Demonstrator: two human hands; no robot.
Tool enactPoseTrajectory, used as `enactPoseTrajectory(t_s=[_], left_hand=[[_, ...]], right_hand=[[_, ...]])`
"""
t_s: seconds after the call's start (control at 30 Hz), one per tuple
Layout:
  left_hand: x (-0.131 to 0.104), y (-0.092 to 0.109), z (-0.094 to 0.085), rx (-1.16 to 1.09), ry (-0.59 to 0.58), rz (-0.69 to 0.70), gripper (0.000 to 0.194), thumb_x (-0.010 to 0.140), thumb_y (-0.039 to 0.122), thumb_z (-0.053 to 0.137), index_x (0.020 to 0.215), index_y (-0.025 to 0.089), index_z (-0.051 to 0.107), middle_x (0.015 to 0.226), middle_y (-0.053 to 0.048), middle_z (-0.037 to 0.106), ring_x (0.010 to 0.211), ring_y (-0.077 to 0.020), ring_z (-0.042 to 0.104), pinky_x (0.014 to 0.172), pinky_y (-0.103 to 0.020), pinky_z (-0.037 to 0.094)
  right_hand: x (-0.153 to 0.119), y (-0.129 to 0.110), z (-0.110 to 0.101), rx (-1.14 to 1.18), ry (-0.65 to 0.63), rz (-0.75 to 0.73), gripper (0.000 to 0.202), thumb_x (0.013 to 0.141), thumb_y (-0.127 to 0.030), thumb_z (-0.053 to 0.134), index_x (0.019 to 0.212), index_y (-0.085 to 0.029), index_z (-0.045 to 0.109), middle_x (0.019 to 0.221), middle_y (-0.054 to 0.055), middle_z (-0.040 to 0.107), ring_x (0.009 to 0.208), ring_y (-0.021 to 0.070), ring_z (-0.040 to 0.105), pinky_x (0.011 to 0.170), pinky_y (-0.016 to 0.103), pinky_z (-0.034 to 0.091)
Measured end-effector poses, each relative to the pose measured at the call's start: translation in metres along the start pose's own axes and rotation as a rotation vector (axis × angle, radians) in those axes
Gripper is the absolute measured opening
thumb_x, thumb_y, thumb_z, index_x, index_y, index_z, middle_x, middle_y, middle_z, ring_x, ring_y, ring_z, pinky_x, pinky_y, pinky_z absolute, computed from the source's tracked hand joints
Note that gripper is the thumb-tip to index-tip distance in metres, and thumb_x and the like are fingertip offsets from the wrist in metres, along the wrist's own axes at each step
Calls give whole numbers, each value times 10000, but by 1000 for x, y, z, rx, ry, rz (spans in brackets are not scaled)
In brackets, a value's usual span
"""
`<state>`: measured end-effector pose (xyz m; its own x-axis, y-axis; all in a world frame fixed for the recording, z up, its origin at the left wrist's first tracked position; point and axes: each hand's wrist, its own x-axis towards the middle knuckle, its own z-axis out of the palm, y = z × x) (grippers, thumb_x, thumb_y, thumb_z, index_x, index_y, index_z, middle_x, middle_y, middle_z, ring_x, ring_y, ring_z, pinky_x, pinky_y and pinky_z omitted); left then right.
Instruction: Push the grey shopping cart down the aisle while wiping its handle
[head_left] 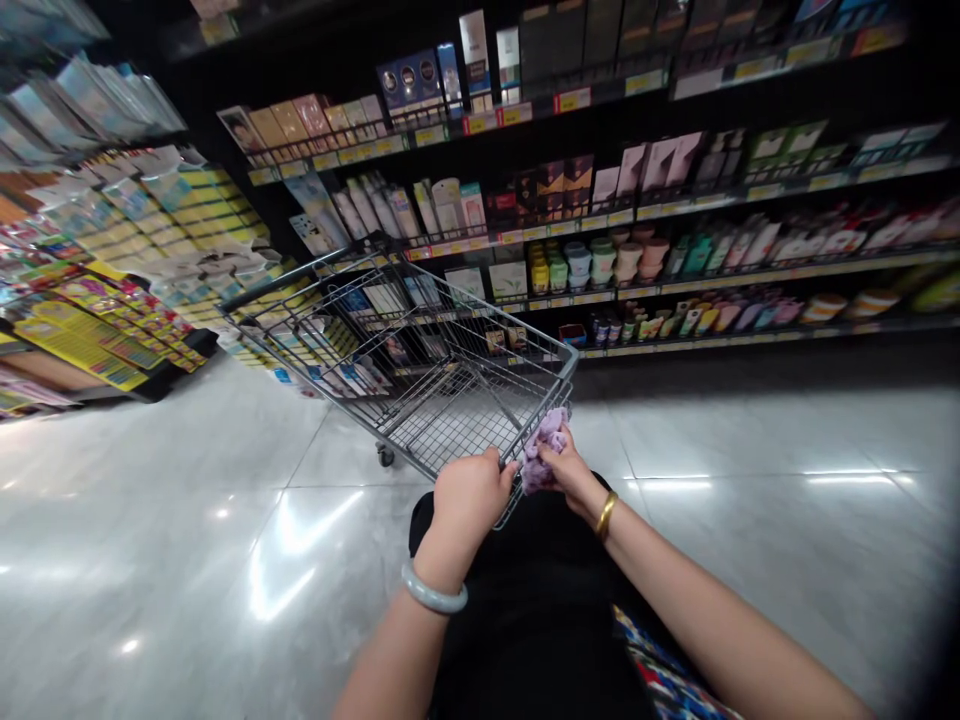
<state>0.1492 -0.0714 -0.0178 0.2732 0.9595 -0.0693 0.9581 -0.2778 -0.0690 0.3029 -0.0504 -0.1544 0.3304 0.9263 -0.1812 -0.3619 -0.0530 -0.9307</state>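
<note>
A grey wire shopping cart stands before me, its basket bare inside. My left hand, with a pale bangle at the wrist, is closed around the cart's near end. Just right of it, my right hand, below a gold bracelet, grips a crumpled purple cloth against the cart's near corner. Part of the cart's near edge is hidden behind my hands and the cloth.
Shelves of boxed and bottled goods run across behind the cart. Hanging yellow packs are at the left, with a display stand farther left. Shiny grey floor lies on both sides.
</note>
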Motion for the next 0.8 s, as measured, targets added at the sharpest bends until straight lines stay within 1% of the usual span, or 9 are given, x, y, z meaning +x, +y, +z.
enactPoseTrajectory(t_s=[0.03, 0.1, 0.2, 0.3, 0.37, 0.43, 0.5, 0.6, 0.8], left_hand=[[0, 0, -1, 2, -12, -5, 399, 961, 519, 412, 948, 202, 654, 783, -101, 723, 742, -266, 701, 655, -333, 465], [0, 0, -2, 4, -37, -19, 417, 965, 528, 395, 951, 200, 652, 793, -102, 722, 756, -262, 700, 672, -335, 469], [-1, -1, -2, 2, -48, -19, 424, 972, 525, 374, 955, 203, 648, 801, -98, 719, 766, -259, 696, 682, -337, 468], [-1, -1, -1, 6, -39, -19, 415, 971, 522, 377, 950, 208, 647, 791, -91, 717, 754, -260, 693, 667, -335, 461], [-1, 0, -1, 10, -39, -28, 412, 969, 520, 383, 956, 205, 647, 792, -92, 718, 756, -256, 694, 670, -330, 458], [0, 0, -2, 12, -42, -34, 416, 970, 521, 381, 967, 201, 648, 802, -95, 720, 766, -250, 694, 680, -326, 456], [0, 0, -2, 12, -48, -35, 419, 970, 524, 382, 967, 200, 647, 801, -94, 719, 769, -248, 694, 683, -324, 455], [0, 0, -2, 15, -54, -36, 417, 968, 526, 386, 950, 202, 648, 782, -91, 716, 757, -253, 693, 676, -328, 456], [0, -1, 1, 30, -15, -14, 403, 966, 520, 397, 958, 200, 642, 772, -93, 718, 744, -255, 699, 662, -331, 461]], right_hand=[[1, -4, -1, 94, 13, 72, 555, 621, -312, 810, 1121, -240, 581, 870, 1, 692, 683, 142, 638, 576, 242, 522], [8, -16, -7, 225, 42, 120, 436, 570, -238, 792, 956, -210, 591, 779, -18, 667, 634, 119, 612, 556, 214, 505], [29, -43, -23, 311, 63, 94, 253, 623, -273, 701, 732, -214, 480, 581, -79, 511, 468, 60, 462, 446, 168, 416], [54, -64, -35, 361, 57, 81, 274, 652, -261, 661, 671, -223, 390, 514, -110, 377, 390, 33, 308, 360, 141, 280], [66, -64, -34, 357, 78, 74, 267, 642, -233, 670, 678, -221, 405, 519, -106, 404, 393, 36, 340, 357, 137, 284], [72, -54, -27, 333, 129, 67, 243, 610, -203, 681, 708, -216, 459, 552, -88, 491, 438, 54, 450, 395, 145, 373], [72, -41, -19, 302, 187, 59, 243, 575, -188, 685, 745, -209, 512, 602, -66, 571, 504, 80, 544, 452, 171, 455], [68, -32, -11, 261, 237, 32, 245, 551, -206, 686, 745, -204, 536, 625, -54, 597, 546, 102, 584, 494, 202, 497], [71, -61, -5, 185, 212, -150, 357, 597, -242, 681, 942, -221, 592, 854, -28, 652, 728, 111, 627, 646, 237, 533]])
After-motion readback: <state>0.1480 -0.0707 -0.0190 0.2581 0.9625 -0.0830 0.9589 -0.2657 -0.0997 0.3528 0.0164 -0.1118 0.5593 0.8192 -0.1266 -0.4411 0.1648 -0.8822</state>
